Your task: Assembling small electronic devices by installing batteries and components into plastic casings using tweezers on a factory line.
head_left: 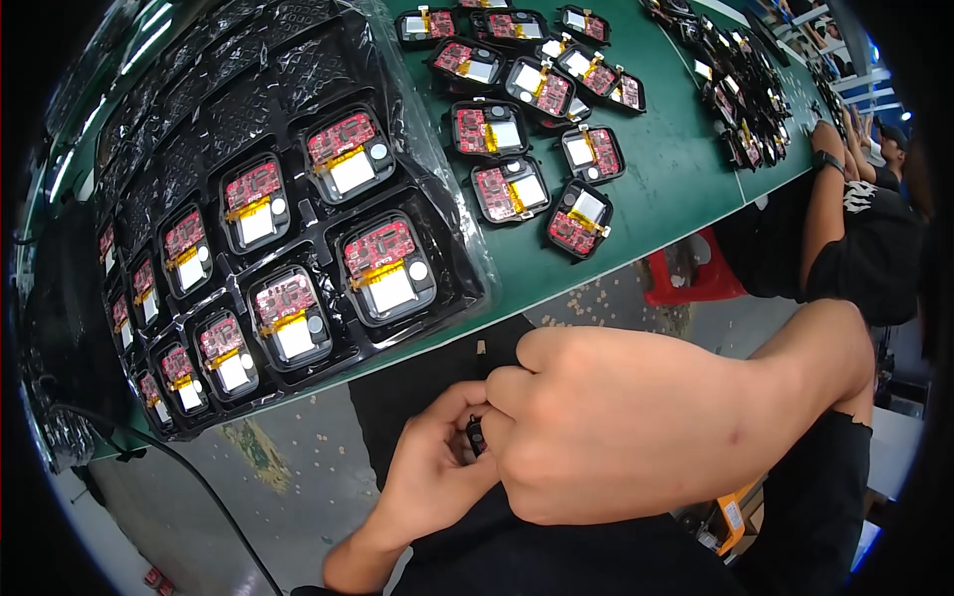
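My left hand is closed around a dark device casing, of which only a small black edge shows between the fingers. My right hand lies over it with curled fingers, its back turned up. It hides most of the casing and whatever its own fingertips grip. Both hands are close together in front of my body, below the table edge. Beyond them, a black moulded tray holds several black casings, each with a red circuit board, yellow tape and a white battery block.
More open casings lie loosely on the green table, right of the tray. Farther along is a heap of similar parts. A co-worker's arm rests at the table edge, near a red stool. A black cable hangs at lower left.
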